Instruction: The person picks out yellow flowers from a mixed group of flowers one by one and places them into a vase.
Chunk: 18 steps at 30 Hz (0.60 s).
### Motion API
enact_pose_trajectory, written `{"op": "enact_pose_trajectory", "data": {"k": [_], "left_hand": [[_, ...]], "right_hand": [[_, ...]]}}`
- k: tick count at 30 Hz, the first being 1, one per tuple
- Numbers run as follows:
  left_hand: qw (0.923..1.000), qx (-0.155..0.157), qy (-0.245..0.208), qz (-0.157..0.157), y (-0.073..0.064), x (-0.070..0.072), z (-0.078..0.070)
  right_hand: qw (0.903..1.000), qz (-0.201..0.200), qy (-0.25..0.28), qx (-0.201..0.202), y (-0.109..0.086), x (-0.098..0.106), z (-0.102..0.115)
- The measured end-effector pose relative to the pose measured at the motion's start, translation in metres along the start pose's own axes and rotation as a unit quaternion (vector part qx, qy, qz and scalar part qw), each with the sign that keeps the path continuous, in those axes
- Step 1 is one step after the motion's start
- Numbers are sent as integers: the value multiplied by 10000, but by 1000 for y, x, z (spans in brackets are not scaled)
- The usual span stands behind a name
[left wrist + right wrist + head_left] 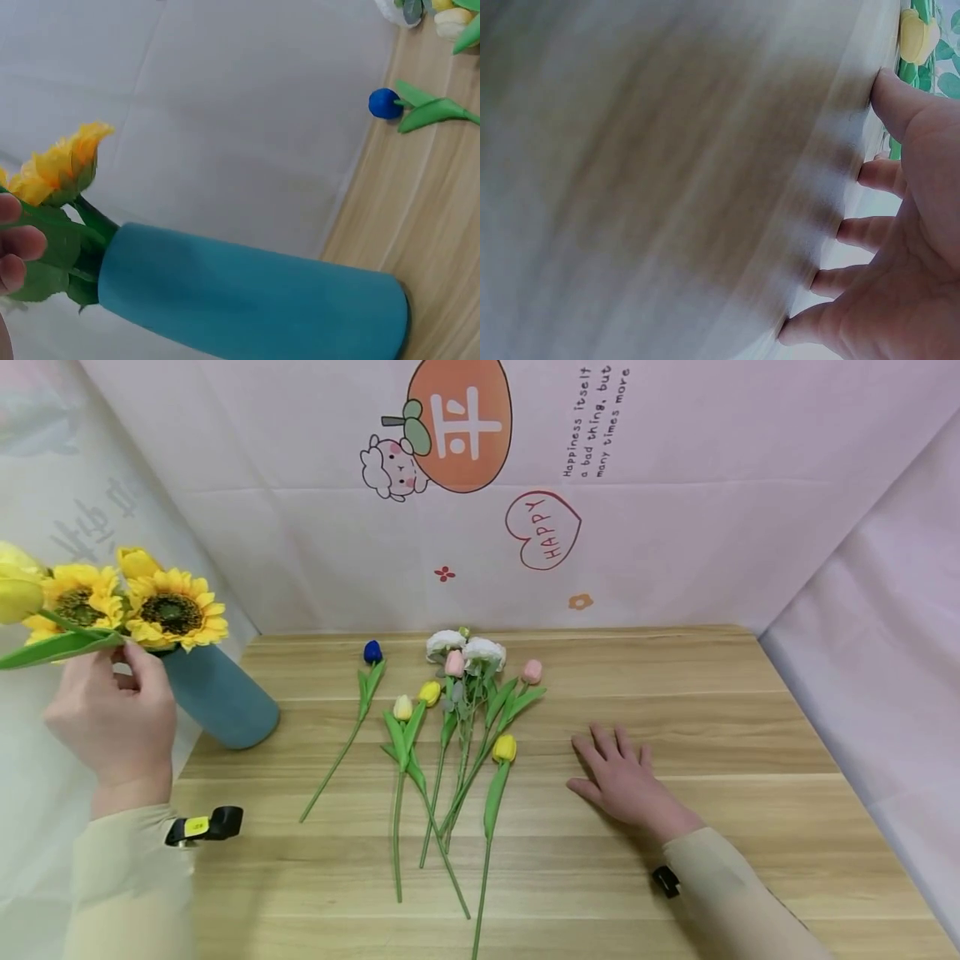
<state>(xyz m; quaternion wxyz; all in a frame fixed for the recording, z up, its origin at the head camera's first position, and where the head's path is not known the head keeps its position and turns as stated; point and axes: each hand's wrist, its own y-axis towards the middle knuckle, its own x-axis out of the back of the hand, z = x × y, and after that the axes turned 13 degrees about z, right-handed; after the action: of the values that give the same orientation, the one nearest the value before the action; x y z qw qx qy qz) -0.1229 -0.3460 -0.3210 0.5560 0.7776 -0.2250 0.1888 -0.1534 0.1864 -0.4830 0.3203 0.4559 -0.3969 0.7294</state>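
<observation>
My left hand (118,720) is at the mouth of a blue vase (225,700), its thumb and fingers pinching a yellow tulip (21,589) by its green stem and leaf. The tulip's head hangs out to the left. Two sunflowers (171,612) and another yellow bloom (138,562) stand in the vase, just beyond the fingers. In the left wrist view the vase (247,292) stands on the wood, while the tulip's lower stem cannot be made out. Palm down, my right hand (626,787) rests on the tabletop with its fingers spread, holding nothing.
Across the middle of the wooden table (570,877) lie several loose stems: a blue tulip (372,652), a cream tulip (402,707), yellow tulips (505,748), pink tulips (532,672) and white flowers (483,653). A printed white cloth (300,552) hangs behind and at the sides.
</observation>
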Motion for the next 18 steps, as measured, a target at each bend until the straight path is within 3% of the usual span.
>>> {"op": "enact_pose_trajectory", "data": {"k": [6, 12, 16, 18], "left_hand": [[9984, 42, 331, 458, -2, -4, 13], [9935, 483, 550, 868, -3, -8, 21], [9796, 1118, 553, 1576, 2, -8, 25], [9675, 1559, 357, 1958, 4, -8, 25]], "right_hand": [[10000, -11, -45, -15, 0, 1, -1], [10000, -11, -67, -8, 0, 0, -1], [10000, -15, -69, -29, -1, 1, 0], [10000, -1, -40, -39, -1, 1, 0]]}}
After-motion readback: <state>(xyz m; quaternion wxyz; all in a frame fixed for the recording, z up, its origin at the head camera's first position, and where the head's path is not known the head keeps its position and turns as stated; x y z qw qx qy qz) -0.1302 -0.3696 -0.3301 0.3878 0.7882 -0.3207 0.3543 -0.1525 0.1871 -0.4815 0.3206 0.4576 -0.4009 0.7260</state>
